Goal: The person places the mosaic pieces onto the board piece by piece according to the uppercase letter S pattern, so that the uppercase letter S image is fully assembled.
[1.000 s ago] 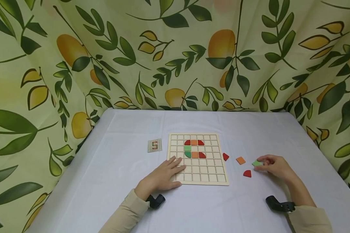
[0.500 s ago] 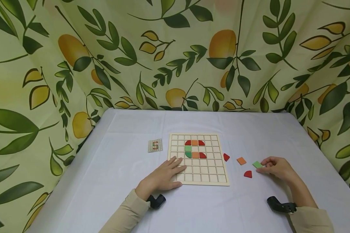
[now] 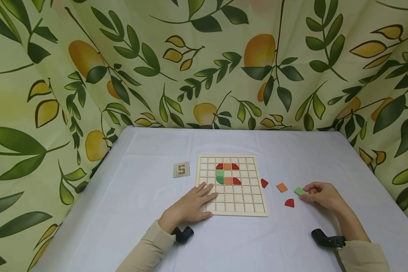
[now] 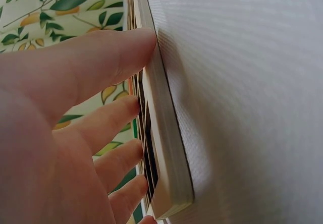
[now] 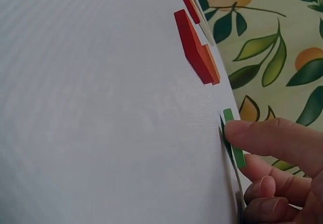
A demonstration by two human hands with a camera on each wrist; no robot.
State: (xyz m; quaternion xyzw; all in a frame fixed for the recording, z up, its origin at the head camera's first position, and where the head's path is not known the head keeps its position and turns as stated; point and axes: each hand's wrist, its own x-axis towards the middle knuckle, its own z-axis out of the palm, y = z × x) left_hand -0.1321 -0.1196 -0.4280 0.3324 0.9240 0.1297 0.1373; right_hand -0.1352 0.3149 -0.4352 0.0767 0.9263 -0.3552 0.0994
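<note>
Green tile (image 3: pixel 299 191) is in the right hand (image 3: pixel 323 194), pinched at its near right edge between thumb and fingertip; the other fingers curl in. Looks just off the cloth (image 3: pixel 244 241), with a shadow beside it in the right wrist view. Key relation: board (image 3: pixel 238 207) lies to the left of tile and hand, well apart, roughly level with them. Tile is square, so no long axis; it sits skewed to the board's grid. Between the two: orange tile (image 3: pixel 282 187) near the green one, lower red piece (image 3: pixel 289 203) closer to the person, upper red piece (image 3: pixel 264 183) at the board's right edge, contact unclear. Right hand is clearly nearer the green tile. Left hand (image 3: pixel 190 204) rests on the board's near left corner, fingers spread apart, gripping no piece. Card (image 3: pixel 181 169) lies left of the board.
</note>
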